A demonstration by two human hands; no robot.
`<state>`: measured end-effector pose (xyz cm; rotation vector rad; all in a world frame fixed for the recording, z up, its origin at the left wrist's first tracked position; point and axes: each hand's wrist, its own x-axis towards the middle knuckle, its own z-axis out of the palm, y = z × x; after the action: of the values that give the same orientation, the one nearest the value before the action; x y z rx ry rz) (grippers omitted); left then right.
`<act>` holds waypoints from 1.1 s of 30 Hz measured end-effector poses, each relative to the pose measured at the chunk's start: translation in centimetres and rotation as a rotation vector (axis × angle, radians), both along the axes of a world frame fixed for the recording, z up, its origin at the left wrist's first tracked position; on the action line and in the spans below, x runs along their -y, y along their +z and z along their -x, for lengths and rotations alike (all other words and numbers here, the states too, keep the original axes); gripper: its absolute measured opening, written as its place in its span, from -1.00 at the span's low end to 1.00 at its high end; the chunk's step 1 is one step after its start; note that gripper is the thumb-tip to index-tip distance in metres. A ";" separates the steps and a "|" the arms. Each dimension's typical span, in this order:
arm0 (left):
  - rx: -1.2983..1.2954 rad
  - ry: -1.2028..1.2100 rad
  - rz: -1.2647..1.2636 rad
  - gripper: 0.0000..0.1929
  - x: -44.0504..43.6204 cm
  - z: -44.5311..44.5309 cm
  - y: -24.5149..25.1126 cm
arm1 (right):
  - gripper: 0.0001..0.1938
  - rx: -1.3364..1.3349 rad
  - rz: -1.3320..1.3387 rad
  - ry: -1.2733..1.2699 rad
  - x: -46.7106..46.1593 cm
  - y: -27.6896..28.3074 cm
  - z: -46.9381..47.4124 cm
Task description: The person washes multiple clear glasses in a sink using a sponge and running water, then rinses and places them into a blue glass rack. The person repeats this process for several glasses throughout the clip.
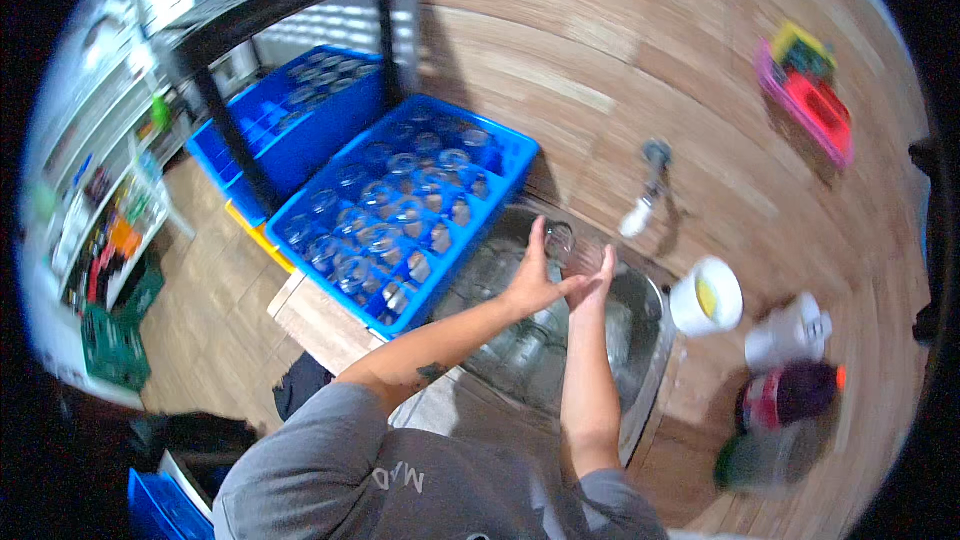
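Over the metal sink (pixel 654 330), both of my hands are raised around one clear drinking glass (pixel 559 240). My left hand (pixel 534 281) is at the glass's left side, thumb pointing right. My right hand (pixel 591 277) is at its lower right, palm up, and appears to support it; blur hides the exact contact. Several clear glasses or jars (pixel 525 349) lie in the sink below. A white-tipped tap (pixel 646 199) juts from the wall just right of my hands. Left of the sink, a blue divided crate (pixel 457 259) holds many upright clear glasses.
A second blue crate (pixel 322 131) with glasses stands behind a black frame (pixel 217 116). Right of the sink are a white tub (pixel 705 296), a white jug (pixel 784 334) and a dark bottle (pixel 795 394). A pink basket (pixel 806 116) with sponges hangs on the wall.
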<state>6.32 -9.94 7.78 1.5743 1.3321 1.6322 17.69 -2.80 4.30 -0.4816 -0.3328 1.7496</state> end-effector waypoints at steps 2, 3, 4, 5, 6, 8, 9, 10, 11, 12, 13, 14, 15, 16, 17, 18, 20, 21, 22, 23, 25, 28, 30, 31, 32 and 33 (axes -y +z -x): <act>0.149 0.046 0.025 -0.03 1.0 2.0 3.7 | -0.42 0.077 -0.050 0.117 1.3 3.0 2.2; 0.137 0.129 -0.093 -0.08 1.4 3.5 5.5 | -0.40 0.102 -0.060 0.175 2.9 6.1 3.8; 0.181 0.110 -0.144 -0.09 1.8 5.3 7.3 | -0.37 0.152 -0.166 0.291 2.5 6.1 4.0; 0.219 0.084 -0.194 -0.11 1.8 7.3 8.5 | -0.34 0.196 -0.271 0.399 2.0 5.7 3.7; 0.060 0.149 -0.265 -0.12 1.6 10.0 9.4 | -0.36 0.434 -0.407 0.385 2.2 5.8 4.2; -0.222 0.341 -0.444 -0.18 1.6 16.3 12.0 | -0.11 1.124 -0.761 0.445 1.2 4.6 3.5; -0.325 0.456 -0.550 -0.22 1.6 19.5 13.5 | 0.07 1.530 -0.855 0.571 1.4 4.7 2.4; -0.342 0.516 -0.562 -0.25 0.9 22.9 14.3 | 0.21 1.832 -0.921 0.623 1.0 2.3 1.1; -0.418 0.644 -0.604 -0.26 0.5 26.4 15.4 | 0.24 2.143 -0.801 0.690 1.7 1.1 0.2; -0.495 0.786 -0.614 -0.27 0.2 29.8 16.2 | 0.20 2.313 -0.682 0.810 3.1 1.4 0.3; -0.515 0.854 -0.620 -0.27 -0.3 33.3 16.9 | 0.12 2.296 -0.724 0.706 3.8 0.5 -0.1; -0.463 0.909 -0.534 -0.27 -0.5 36.0 17.4 | 0.03 2.275 -0.765 0.608 4.4 -0.7 -0.5; -0.516 1.013 -0.455 -0.27 -1.1 39.2 17.3 | -0.05 2.247 -0.800 0.510 4.7 -1.7 -0.7; -0.456 1.063 -0.530 -0.31 -1.9 42.1 17.1 | -0.14 2.241 -0.791 0.450 4.9 -2.2 -0.3; -0.372 1.196 -0.367 -0.31 -3.0 44.4 16.8 | -0.24 2.235 -0.771 0.386 5.0 -2.7 0.1; -0.344 1.296 -0.395 -0.25 -4.1 46.9 15.9 | -0.32 2.228 -0.753 0.322 5.1 -3.0 0.5; -0.182 1.432 -0.389 -0.17 -5.8 49.8 15.1 | -0.39 2.152 -0.697 0.233 5.4 -3.1 0.9; -0.045 1.466 -0.350 -0.15 -6.8 50.4 14.8 | -0.41 2.122 -0.659 0.182 5.7 -3.4 0.6; -0.009 1.542 -0.357 -0.12 -8.2 52.3 13.5 | -0.44 1.888 -0.514 0.135 4.7 -5.0 -0.3; 0.089 1.519 -0.292 -0.11 -9.4 53.6 12.5 | -0.46 1.648 -0.380 0.062 3.8 -6.9 -1.4; 0.032 1.595 -0.275 -0.10 -10.8 54.8 11.1 | -0.49 1.220 0.011 0.002 4.9 -2.9 0.0; 0.034 1.566 -0.315 -0.11 -12.8 57.3 9.8 | -0.54 0.693 0.172 -0.236 4.2 -0.9 0.1; 0.139 1.420 -0.167 -0.17 -14.5 57.5 9.8 | -0.44 0.525 0.071 -0.291 1.8 -4.4 -5.1; 0.071 1.418 -0.145 -0.18 -14.5 57.3 10.2 | -0.42 0.515 0.097 -0.309 1.1 -3.9 -5.5; 0.059 1.401 -0.098 -0.19 -14.6 57.9 9.8 | -0.40 0.506 0.119 -0.319 0.1 -2.3 -4.8; 0.047 1.387 -0.052 -0.20 -14.5 59.0 9.4 | -0.38 0.496 0.141 -0.328 -0.8 -0.9 -4.1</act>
<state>-52.65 4.56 17.19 0.4492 2.6136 2.3281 21.77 -1.99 3.42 -1.0185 -0.4515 1.3247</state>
